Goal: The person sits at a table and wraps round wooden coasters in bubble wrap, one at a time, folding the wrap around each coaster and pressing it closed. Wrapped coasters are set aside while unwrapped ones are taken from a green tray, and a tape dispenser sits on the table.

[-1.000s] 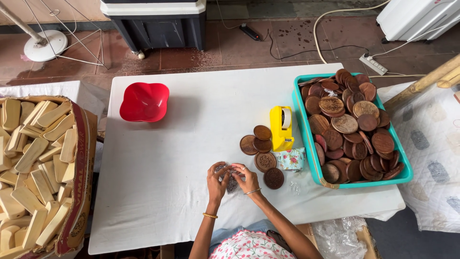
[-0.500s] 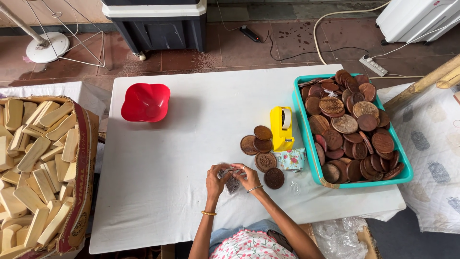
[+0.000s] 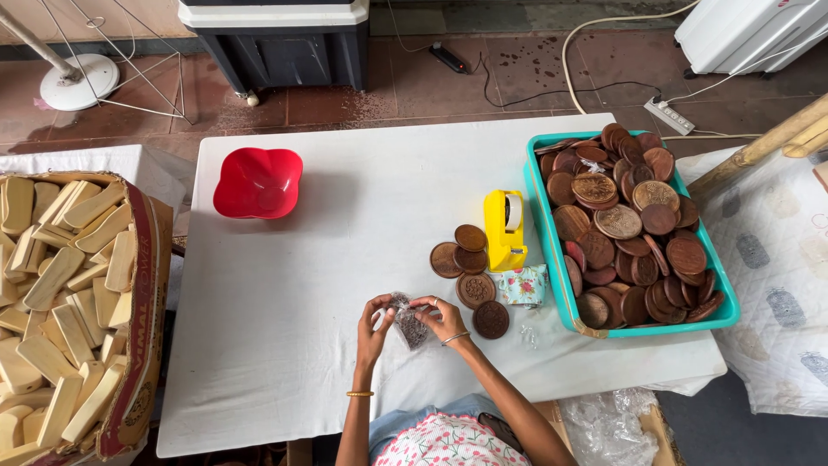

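head view, left hand [image 3: 373,321] and right hand [image 3: 440,316] both pinching clear plastic packet [image 3: 409,322], yellow tape dispenser [image 3: 504,229] nearby

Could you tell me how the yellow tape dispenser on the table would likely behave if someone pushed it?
The yellow tape dispenser stands upright on a narrow base, so a sideways push might tip it. It looks like rigid plastic, probably light. On the white table it would likely slide rather than roll.

Red bowl [image 3: 258,182] on white table [image 3: 345,259]; yellow tape dispenser [image 3: 504,229] beside teal tray [image 3: 726,312]; box of wooden blocks [image 3: 69,302] at table's left.
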